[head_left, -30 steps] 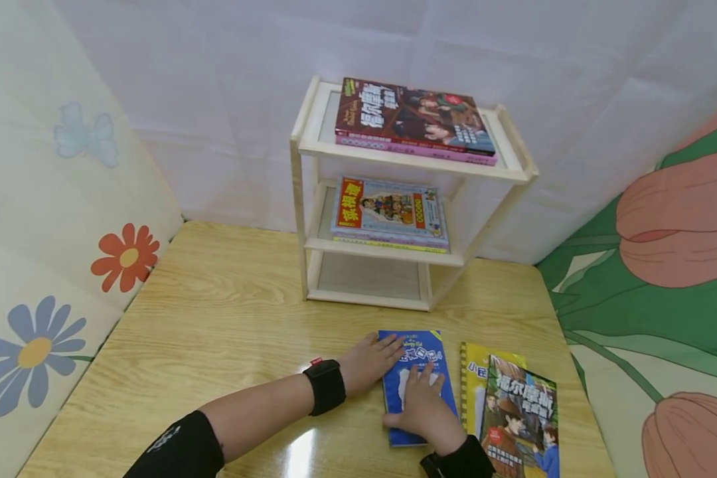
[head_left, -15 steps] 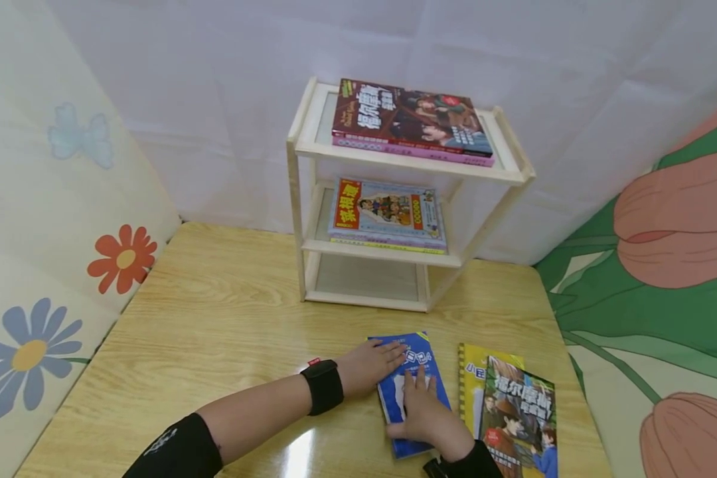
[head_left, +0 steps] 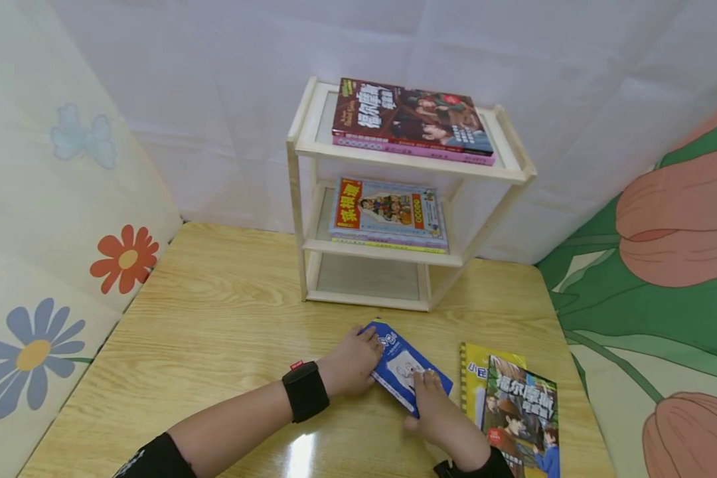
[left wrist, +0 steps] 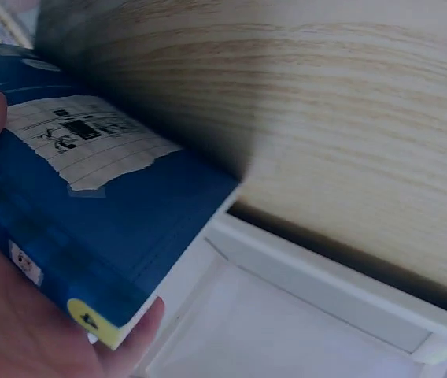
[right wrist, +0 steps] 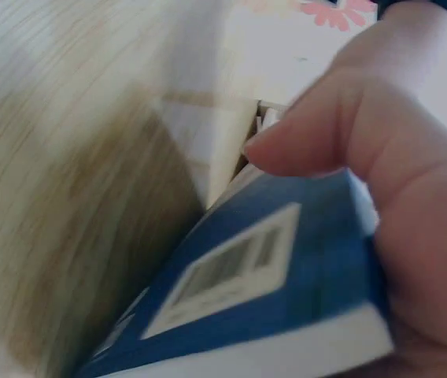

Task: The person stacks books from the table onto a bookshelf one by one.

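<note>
The left hand (head_left: 351, 362) and the right hand (head_left: 442, 415) hold the blue book (head_left: 403, 365) between them, each pinching one end of it; the head view gives the drawing on its cover, but hides the right thumb's contact, which the right wrist view shows curled over the face with the barcode (right wrist: 231, 264); only the left wrist view lets one read the 4 on the yellow label (left wrist: 91, 323), near the left fingers; beyond the grip stands the wooden shelf (head_left: 367, 300); to the right of the grip, the comic book (head_left: 522, 405) lies partly over the yellow book (head_left: 496, 353).
</note>
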### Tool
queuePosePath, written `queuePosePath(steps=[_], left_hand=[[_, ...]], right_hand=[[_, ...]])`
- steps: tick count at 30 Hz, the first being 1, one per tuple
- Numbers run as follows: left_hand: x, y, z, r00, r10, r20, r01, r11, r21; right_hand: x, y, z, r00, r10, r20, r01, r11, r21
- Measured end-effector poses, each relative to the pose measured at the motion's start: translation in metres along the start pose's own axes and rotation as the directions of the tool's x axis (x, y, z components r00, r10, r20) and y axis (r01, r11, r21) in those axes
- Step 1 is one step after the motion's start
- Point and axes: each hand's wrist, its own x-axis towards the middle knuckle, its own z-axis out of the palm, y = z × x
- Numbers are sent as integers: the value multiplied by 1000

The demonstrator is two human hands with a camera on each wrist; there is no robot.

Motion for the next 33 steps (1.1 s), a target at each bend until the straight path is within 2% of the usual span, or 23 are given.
queuePosePath(steps=[9, 12, 14, 17, 22, 26, 33], left_hand=[[-15, 6, -5, 993, -43, -106, 48, 998, 44], [-19, 10, -5, 989, -59, -135, 68, 996, 58], [-21, 11, -3, 986, -72, -147, 77, 997, 29], [-23, 8, 0, 987, -82, -137, 76, 996, -48], [-27, 3, 2, 996, -69, -59, 56, 980, -190], [-28, 4, 3, 997, -47, -63, 33, 978, -206], [-31, 3, 7, 994, -44, -102, 20, 974, -227]], right_hand=[[8, 6, 1, 993, -37, -115, 24, 993, -120], [11, 6, -2, 990, -53, -131, 31, 986, -166], [13, 6, -5, 990, -54, -128, 29, 982, -187], [17, 7, -8, 991, -46, -123, 21, 980, -196], [20, 12, -6, 987, -44, -153, 14, 981, -194], [20, 15, -6, 977, -97, -191, 53, 973, -223], [16, 19, -6, 959, -189, -210, 127, 953, -277]])
